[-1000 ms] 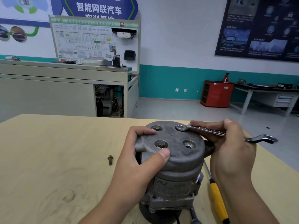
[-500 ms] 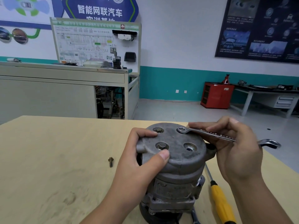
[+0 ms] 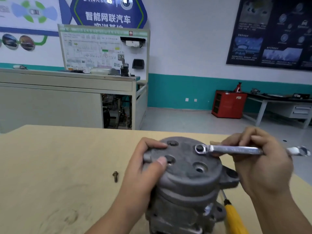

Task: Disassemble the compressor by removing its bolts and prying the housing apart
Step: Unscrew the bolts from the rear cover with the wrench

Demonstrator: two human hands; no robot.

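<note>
Room: workshop, wall boards at the back, red cabinet (image 3: 228, 103) far off; pale wooden surface (image 3: 50, 166) up front.
Loose bolt (image 3: 115, 176): flat on the surface, left of the compressor and apart from it. Easy to sweep off with a forearm.
Left hand (image 3: 145, 174): clamped over the left edge of the end cover, thumb on top at a bolt recess, fingers over the far rim. Bracing only; thumb close to any wrench slip.
Compressor (image 3: 185, 183): standing on end near the middle of the surface, end cover up. Front-right hole looks empty; other recesses too blurred to call. Tall on a small base, so likely to twist or tip under wrench torque with a slack brace.
Wrench (image 3: 236, 150): ring end over the rear-right bolt, shank running right, roughly level. Seating depth unclear; with shallow seating, likely slip and a rounded head.
Right hand (image 3: 263, 166): pinching the shank mid-length, open end poking out past it. Light grip, poor leverage; knuckles into the mounting ear on a sudden break-free.
Screwdriver (image 3: 233, 218): yellow handle on the surface beside the base, partly hidden. Possible roll-off after a bump.
</note>
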